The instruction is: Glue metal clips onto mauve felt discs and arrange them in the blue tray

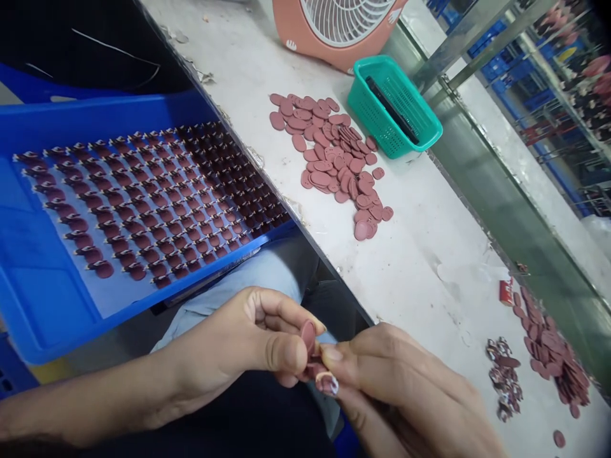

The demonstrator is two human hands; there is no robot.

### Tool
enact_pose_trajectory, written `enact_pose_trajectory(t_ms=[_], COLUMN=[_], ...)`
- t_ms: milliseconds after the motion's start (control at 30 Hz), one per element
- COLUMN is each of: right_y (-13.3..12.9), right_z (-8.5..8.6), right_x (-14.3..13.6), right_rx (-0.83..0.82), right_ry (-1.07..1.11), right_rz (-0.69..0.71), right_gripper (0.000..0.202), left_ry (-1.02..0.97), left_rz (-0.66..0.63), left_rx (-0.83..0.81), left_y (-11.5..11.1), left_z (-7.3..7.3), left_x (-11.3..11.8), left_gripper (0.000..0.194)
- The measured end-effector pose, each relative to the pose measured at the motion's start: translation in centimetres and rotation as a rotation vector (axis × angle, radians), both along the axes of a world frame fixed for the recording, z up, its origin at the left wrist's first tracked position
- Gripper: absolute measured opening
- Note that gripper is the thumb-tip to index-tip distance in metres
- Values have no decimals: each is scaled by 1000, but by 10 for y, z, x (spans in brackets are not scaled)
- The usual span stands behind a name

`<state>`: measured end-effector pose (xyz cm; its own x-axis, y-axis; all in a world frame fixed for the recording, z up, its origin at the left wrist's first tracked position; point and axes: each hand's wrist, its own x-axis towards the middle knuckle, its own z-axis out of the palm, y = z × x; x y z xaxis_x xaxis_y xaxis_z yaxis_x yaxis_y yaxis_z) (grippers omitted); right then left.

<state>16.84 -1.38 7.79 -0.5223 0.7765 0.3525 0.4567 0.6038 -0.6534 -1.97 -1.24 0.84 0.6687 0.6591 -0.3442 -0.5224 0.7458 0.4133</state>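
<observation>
Both hands, left hand (248,346) and right hand (405,388), pinch a maroon oval piece (308,336) beside a blue tray (42,299) of finished rows.

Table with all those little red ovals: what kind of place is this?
Probably a factory workbench. A big pile of red oval pieces lies on the white table, a blue tray holds neat rows of finished ones, and both hands, left hand and right hand, pinch one piece together.

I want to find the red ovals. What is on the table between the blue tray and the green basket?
A pile of reddish-brown oval pieces lies on the white table, between the blue tray and the green basket, in the head view.
</observation>
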Motion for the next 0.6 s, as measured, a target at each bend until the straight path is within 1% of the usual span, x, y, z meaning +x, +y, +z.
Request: enact_pose_trajectory(t_ms=[100,300,433,533,600], right_y=[2,4,3,1,1], right_z=[0,1,0,0,0], right_x=[-1,0,-2,-1,2], right_rx=[-82,-135,-123,-97,-89], right_ry=[36,51,50,39,13], right_rz=[-1,37,50,5,2], right_gripper=[26,31,32,43,43], left_ry=[11,35,21,16,12], left_rz=[18,10,-43,-44,-41], left_rx=[-11,-2,33,54,62], left_y=[-1,1,3,3,2], left_z=[-2,-4,-7,-9,-9], left_x=[1,-1,-6,-8,-8], left_gripper=[29,28,30,32,31])
